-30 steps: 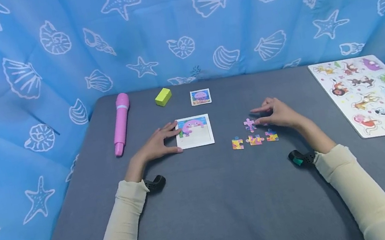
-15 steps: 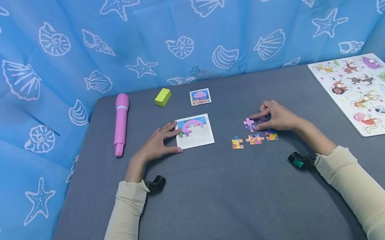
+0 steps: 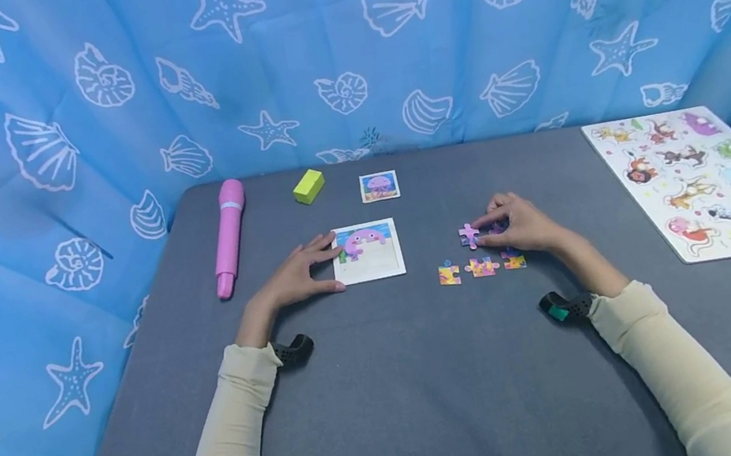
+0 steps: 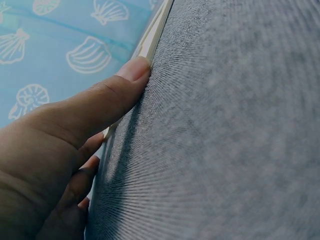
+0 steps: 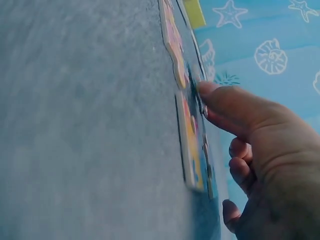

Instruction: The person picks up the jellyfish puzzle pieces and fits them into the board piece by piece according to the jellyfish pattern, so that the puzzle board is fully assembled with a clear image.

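Three yellow pieces (image 3: 482,267) lying in row on table (image 3: 391,391), just beside pink-blue puzzle piece (image 3: 469,236). Right hand (image 3: 521,224) pinching that piece, right of white tray (image 3: 381,262). Left hand (image 3: 294,277) spreading wide, touching tray's left edge.

Here's the puzzle tray (image 3: 381,261) on the table (image 3: 407,397), joined pieces (image 3: 363,237) inside toward its far side, left hand (image 3: 294,277) touching its left edge! Further left of the tray, the microphone (image 3: 230,240); behind it and leftward, the block (image 3: 309,187); behind, the small card (image 3: 379,187). Now right of the tray: a row of three loose pieces (image 3: 482,267) about level with its near edge, a single piece (image 3: 470,236) beyond that row at the right hand's (image 3: 521,225) fingertips. Far right of the tray, the animal board (image 3: 687,173); well behind it, the curtain (image 3: 336,41).
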### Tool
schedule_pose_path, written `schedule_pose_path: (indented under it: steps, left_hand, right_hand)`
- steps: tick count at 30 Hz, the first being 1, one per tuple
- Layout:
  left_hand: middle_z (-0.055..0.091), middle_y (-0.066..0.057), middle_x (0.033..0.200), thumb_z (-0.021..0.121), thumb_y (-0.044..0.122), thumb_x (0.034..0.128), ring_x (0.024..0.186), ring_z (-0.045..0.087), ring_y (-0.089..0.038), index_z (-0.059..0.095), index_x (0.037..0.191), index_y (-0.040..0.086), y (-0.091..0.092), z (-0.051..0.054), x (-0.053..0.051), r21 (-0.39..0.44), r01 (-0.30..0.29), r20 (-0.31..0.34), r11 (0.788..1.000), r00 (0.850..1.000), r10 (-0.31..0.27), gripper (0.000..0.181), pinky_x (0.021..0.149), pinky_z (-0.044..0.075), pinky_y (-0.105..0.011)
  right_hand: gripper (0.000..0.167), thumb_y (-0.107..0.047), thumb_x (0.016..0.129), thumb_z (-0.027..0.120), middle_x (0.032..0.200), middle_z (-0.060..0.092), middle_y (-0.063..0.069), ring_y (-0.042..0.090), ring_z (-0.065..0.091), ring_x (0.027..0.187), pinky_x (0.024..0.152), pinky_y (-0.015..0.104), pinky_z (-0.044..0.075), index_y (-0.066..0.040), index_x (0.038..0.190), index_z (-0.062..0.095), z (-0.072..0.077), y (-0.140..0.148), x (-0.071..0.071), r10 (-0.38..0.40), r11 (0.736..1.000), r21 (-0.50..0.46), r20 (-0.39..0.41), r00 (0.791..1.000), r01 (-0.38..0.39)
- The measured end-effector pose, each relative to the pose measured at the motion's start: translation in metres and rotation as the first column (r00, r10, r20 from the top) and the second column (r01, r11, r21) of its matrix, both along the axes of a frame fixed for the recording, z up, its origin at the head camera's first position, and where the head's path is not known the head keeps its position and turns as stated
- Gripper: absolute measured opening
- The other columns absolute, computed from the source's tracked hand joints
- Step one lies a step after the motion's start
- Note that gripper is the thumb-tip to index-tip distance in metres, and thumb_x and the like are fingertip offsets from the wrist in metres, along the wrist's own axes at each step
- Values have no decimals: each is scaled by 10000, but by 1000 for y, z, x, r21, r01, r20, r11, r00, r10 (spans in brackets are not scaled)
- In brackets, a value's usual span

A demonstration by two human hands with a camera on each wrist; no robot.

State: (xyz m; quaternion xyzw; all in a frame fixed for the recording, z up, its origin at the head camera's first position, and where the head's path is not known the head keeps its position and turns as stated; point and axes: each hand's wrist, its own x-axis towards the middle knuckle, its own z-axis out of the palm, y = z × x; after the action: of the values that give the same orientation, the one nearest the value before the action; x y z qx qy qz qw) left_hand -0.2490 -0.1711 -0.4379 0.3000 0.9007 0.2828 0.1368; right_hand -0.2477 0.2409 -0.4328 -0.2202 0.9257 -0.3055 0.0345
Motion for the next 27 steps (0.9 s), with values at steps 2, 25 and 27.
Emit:
schedule_pose_path:
  steps: [2, 25, 27]
  left_hand:
    - [190, -15, 1541, 704, 392, 785, 1437, 88, -223, 395, 1399, 179, -1, 0, 0, -3, -5, -2, 1000, 1000, 5, 719, 1153, 25, -487]
    - [187, -51, 1539, 700, 377, 793, 1432, 99, -257, 399, 1394, 148, 1, -2, 0, 21, 16, -15, 1000, 1000, -16, 710, 1139, 32, -530]
    - [185, -48, 1540, 699, 375, 795, 1433, 96, -252, 399, 1395, 152, 0, -2, 0, 24, 13, -11, 1000, 1000, -13, 707, 1139, 31, -529]
  right_hand:
    - [318, -222, 773, 736, 893, 475, 89, 202, 376, 840, 702, 315, 289, -50, 1038, 704, 3, -7, -2, -5, 1000, -17, 10, 1000, 5]
    - [286, -301, 767, 738, 929, 537, 94, 207, 402, 845, 691, 363, 248, -139, 1003, 731, 17, -142, -16, 78, 994, 87, -103, 992, -69]
    - [282, -306, 765, 740, 922, 545, 86, 200, 408, 841, 681, 346, 247, -147, 998, 733, 16, -147, -17, 84, 993, 93, -102, 991, -75]
